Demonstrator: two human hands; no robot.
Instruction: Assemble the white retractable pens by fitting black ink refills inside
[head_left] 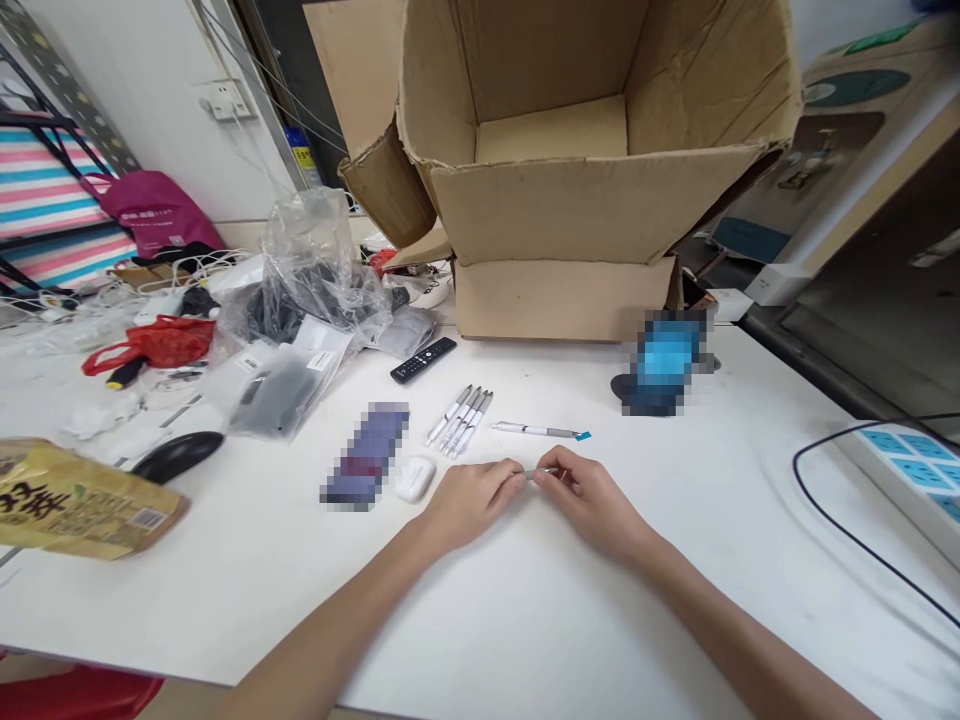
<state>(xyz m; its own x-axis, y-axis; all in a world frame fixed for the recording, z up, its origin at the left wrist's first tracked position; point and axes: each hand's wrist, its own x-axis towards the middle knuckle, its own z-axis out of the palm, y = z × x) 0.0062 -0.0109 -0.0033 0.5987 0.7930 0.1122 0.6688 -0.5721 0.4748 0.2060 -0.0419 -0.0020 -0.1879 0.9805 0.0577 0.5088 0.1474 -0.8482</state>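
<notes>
Over the white table [450, 620], my left hand [474, 497] and my right hand [589, 495] meet, both with fingers pinched on one pen [531, 474]. Most of that pen is hidden by the fingers; a short grey stretch shows between them. Just beyond my hands lies a single white and grey pen [534, 430], with a small blue piece [583, 436] at its right end. Left of it, several similar pens [461, 420] rest side by side. A white earbud case [415, 479] sits close to my left hand.
A large open cardboard box [562, 295] stands at the back. A remote control [424, 360], bagged items [289, 380] and a yellow pouch [82, 500] are on the left. A power strip [911, 465] with a black cable lies at the right. Two things are blurred out.
</notes>
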